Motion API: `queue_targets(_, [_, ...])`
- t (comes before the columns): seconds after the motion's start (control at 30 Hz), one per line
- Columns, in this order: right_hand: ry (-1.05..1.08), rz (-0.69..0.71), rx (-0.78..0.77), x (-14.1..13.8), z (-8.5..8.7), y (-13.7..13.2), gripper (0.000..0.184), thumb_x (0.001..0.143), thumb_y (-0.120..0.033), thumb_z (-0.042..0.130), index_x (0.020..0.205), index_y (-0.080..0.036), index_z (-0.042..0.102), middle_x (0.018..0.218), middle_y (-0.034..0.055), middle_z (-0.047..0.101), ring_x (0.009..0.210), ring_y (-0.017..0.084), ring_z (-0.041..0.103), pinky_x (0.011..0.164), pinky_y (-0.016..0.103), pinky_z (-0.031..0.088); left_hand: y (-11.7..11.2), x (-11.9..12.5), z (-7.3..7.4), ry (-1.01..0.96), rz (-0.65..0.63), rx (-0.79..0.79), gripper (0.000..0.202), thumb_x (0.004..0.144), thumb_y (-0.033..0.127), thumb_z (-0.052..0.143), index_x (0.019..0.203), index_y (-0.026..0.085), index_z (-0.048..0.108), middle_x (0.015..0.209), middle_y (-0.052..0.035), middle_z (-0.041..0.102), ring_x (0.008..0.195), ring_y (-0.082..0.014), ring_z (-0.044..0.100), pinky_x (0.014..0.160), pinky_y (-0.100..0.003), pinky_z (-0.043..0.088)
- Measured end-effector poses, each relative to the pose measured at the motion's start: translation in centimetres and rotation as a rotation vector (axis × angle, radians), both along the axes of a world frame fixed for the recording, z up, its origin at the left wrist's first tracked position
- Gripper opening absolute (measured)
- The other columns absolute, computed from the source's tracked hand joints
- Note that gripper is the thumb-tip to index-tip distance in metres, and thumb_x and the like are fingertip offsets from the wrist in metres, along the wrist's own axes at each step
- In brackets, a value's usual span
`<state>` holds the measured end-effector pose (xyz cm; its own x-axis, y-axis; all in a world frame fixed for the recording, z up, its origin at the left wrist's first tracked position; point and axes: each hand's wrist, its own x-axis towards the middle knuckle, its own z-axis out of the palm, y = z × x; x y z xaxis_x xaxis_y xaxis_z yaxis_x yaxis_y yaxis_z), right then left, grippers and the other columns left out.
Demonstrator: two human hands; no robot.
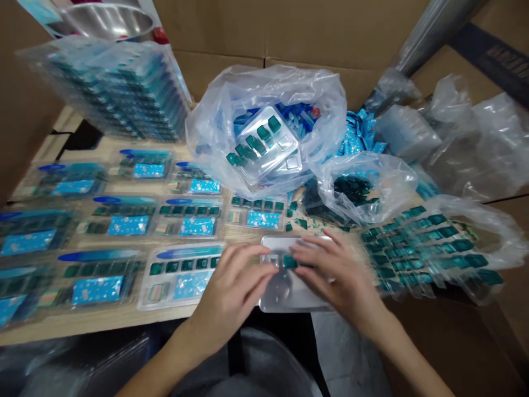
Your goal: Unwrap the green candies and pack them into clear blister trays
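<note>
A clear plastic blister tray [270, 300] lies at the front edge of the table between my hands. My left hand [233, 284] has its bent thumb and fingertips at the tray's left end, around a square slot. From the right, my right hand [336, 273], partly blurred, reaches over the tray with its fingertips at a dark green gem-like square [290, 261] in the upper row. Its palm and fingers hide the rest of that row. Just left of my left hand is a filled tray [144, 300] with a blue pen, green squares and a blue patterned packet.
Several filled packs [123, 225] cover the table's left side, with a tall stack of packs [124, 94] behind. A plastic bag [206, 110] holds blue pens and a tray [264, 143]. Right of it are a bag of green squares [351, 190] and several strips of green squares [430, 248].
</note>
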<state>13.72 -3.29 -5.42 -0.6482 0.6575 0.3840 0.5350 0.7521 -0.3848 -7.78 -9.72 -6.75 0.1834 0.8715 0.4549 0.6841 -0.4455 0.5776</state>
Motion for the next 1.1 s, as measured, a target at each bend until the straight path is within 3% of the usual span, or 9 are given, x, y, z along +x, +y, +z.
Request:
queue_targets(0.1, [-0.059,-0.37,-0.144,1.6,0.4,4.5,0.027,0.095,-0.026,0.057,0.12,-0.021,0.062,0.122,0.0101,0.071,0.114,0.025,0.066,0.098,0.043,0.051,0.0,1.4,-0.1,0.222,-0.01,0.119,0.011,0.093,0.013,0.058,0.098,0.018,0.066,0.121,-0.0124,0.065,0.113,-0.0275,0.055,0.093,-0.045,0.052])
queue_targets(0.17, [-0.125,-0.497,-0.187,2.4,0.3,8.3,0.025,0.094,-0.016,0.055,0.117,-0.012,0.064,0.119,0.0164,0.07,0.109,0.028,0.067,0.096,0.045,0.052,0.1,2.2,-0.6,0.334,0.02,0.188,0.008,0.092,0.012,0.06,0.093,0.017,0.066,0.123,-0.0144,0.065,0.113,-0.0293,0.056,0.094,-0.047,0.052])
queue_targets(0.23, [-0.196,-0.531,-0.257,2.7,0.0,12.0,0.018,0.094,-0.013,0.055,0.106,-0.011,0.068,0.108,0.0138,0.073,0.103,0.027,0.069,0.093,0.044,0.053,0.2,2.7,-1.1,0.398,0.037,0.22,0.007,0.091,0.013,0.06,0.088,0.017,0.065,0.123,-0.0155,0.065,0.113,-0.0303,0.058,0.093,-0.048,0.052])
queue_targets(0.3, [-0.258,-0.53,-0.334,2.8,-0.5,14.9,0.017,0.096,-0.022,0.058,0.108,-0.013,0.066,0.109,0.0084,0.07,0.098,0.022,0.068,0.087,0.042,0.056,0.4,3.0,-1.6,0.419,0.035,0.204,0.009,0.092,0.014,0.059,0.086,0.018,0.064,0.124,-0.0149,0.065,0.114,-0.0305,0.058,0.093,-0.047,0.053])
queue_targets(0.43, [-0.374,-0.493,-0.477,2.8,-1.6,17.7,0.028,0.095,-0.032,0.061,0.118,-0.017,0.062,0.119,0.0079,0.065,0.099,0.022,0.066,0.084,0.042,0.057,0.3,3.0,-2.0,0.389,0.054,0.17,0.013,0.093,0.01,0.057,0.085,0.019,0.063,0.124,-0.0125,0.066,0.117,-0.029,0.058,0.096,-0.046,0.051])
queue_targets(0.6, [-0.415,-0.5,-0.593,2.7,-2.5,17.9,0.029,0.095,-0.031,0.061,0.121,-0.019,0.061,0.124,0.0093,0.062,0.105,0.023,0.064,0.087,0.042,0.055,-0.2,2.3,-1.9,0.421,0.076,0.184,0.014,0.092,0.008,0.056,0.093,0.02,0.063,0.132,-0.0137,0.061,0.123,-0.0313,0.053,0.1,-0.05,0.046])
queue_targets(0.77, [-0.278,-0.531,-0.65,3.3,-2.3,17.3,0.03,0.094,-0.032,0.062,0.12,-0.017,0.062,0.124,0.0095,0.063,0.105,0.024,0.064,0.087,0.041,0.055,-0.2,2.4,-1.5,0.377,-0.01,0.11,0.018,0.095,0.008,0.047,0.086,0.02,0.057,0.127,-0.013,0.063,0.121,-0.0293,0.054,0.094,-0.044,0.051])
queue_targets(0.93, [0.02,-0.549,-0.645,5.1,-1.4,15.8,0.03,0.094,-0.032,0.062,0.119,-0.016,0.062,0.119,0.0088,0.064,0.099,0.022,0.066,0.083,0.041,0.057,1.1,2.7,0.4,0.116,-0.078,0.042,0.017,0.097,0.013,0.044,0.092,0.023,0.057,0.126,-0.0115,0.06,0.12,-0.0284,0.054,0.093,-0.045,0.051])
queue_targets(1.1, [0.423,-0.411,-0.651,4.8,1.1,10.4,0.019,0.101,-0.03,0.047,0.101,-0.017,0.06,0.083,0.0034,0.07,0.078,0.017,0.072,0.076,0.036,0.06,3.2,2.2,2.6,-0.005,-0.058,0.051,0.018,0.094,0.011,0.051,0.103,0.024,0.06,0.119,-0.0077,0.062,0.111,-0.0231,0.061,0.096,-0.042,0.05])
